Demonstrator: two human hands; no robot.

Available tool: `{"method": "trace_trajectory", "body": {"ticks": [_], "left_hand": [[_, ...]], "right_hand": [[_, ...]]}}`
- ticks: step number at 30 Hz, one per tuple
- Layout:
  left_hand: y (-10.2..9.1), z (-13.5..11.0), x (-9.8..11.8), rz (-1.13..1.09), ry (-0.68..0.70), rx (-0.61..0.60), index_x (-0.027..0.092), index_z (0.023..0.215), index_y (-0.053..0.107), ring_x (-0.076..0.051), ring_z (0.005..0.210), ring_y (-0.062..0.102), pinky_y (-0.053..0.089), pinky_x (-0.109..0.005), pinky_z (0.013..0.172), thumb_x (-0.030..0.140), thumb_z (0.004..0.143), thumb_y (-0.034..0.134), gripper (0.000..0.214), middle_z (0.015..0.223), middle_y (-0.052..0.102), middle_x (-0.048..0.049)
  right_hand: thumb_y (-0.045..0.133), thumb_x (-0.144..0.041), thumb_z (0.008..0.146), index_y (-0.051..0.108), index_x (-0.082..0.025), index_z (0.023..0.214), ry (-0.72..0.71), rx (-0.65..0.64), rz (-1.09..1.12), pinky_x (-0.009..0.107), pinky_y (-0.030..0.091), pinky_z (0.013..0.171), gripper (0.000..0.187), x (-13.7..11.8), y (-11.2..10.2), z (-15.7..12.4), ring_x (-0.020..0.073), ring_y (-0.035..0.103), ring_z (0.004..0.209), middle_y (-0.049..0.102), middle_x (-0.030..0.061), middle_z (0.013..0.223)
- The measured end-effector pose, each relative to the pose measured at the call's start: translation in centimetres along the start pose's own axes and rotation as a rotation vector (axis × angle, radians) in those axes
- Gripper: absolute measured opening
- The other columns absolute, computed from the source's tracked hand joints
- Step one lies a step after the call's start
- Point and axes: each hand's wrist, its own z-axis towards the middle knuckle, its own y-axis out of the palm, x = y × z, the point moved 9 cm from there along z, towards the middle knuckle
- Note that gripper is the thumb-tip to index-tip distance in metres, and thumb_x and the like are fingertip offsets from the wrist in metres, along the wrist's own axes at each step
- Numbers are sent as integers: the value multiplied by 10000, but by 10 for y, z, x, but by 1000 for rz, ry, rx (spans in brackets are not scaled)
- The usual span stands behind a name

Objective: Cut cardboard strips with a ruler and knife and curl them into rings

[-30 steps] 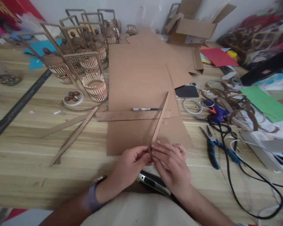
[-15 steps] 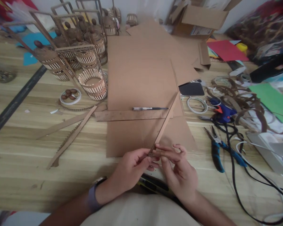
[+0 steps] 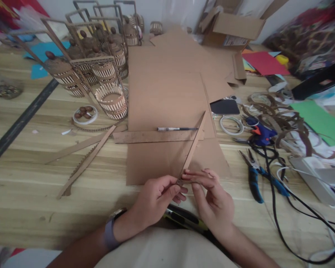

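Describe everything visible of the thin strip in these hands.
The thin strip is long, straight and light brown, and looks like cardboard. It slants forward and rightward, crossing in view a wider flat strip near the pen. The left hand pinches its near end, which is partly hidden; the right hand touches it there.

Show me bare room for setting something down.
Bare wood shows between the cardboard strips and the left hand. The cardboard sheet is bare behind the pen, left of the held strip. Crowded: the right side, around pliers and a blue tool, and back left, packed with baskets.
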Motion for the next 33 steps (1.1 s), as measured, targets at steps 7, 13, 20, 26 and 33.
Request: {"method": "trace_trajectory", "body": {"ticks": [7, 13, 20, 26, 33], "left_hand": [[1, -2, 8, 33, 43, -12, 116, 968, 670, -182, 782, 719, 582, -277, 725, 443, 948, 534, 354, 856, 735, -90], [-5, 1, 5, -74, 28, 47, 123, 964, 663, -160, 752, 710, 575, -266, 716, 441, 926, 572, 334, 876, 743, -82], [-29, 5, 11, -190, 33, 255, 130, 899, 651, -98, 520, 610, 496, -192, 498, 452, 869, 629, 324, 704, 722, -34], [-42, 3, 12, -171, 44, 326, 134, 923, 664, -76, 460, 539, 395, -158, 422, 464, 862, 637, 336, 624, 684, -11], [-56, -4, 18, -66, 98, 407, 140, 927, 685, -57, 448, 439, 326, -149, 425, 438, 897, 600, 311, 567, 619, 17]], "right_hand": [[539, -163, 941, 603, -263, 985, 36, 23, 89, 404, 468, 903, 126, 3, 0, -2, 200, 725, 924, 759, 4, 891], [498, -314, 990, 578, -257, 1076, -16, -68, 69, 377, 493, 857, 131, 1, 0, 4, 203, 697, 978, 739, 39, 972], [784, -459, 755, 626, -227, 1041, 38, -803, -137, 373, 491, 792, 400, -2, 47, -29, 245, 619, 930, 657, 38, 979], [755, -203, 745, 587, -192, 921, 102, -988, -231, 340, 461, 762, 243, 1, 63, -43, 232, 588, 899, 624, 55, 988], [475, -65, 730, 466, -225, 892, 266, -869, -192, 267, 414, 577, 228, 31, 26, -34, 167, 583, 621, 620, -3, 730]]}}
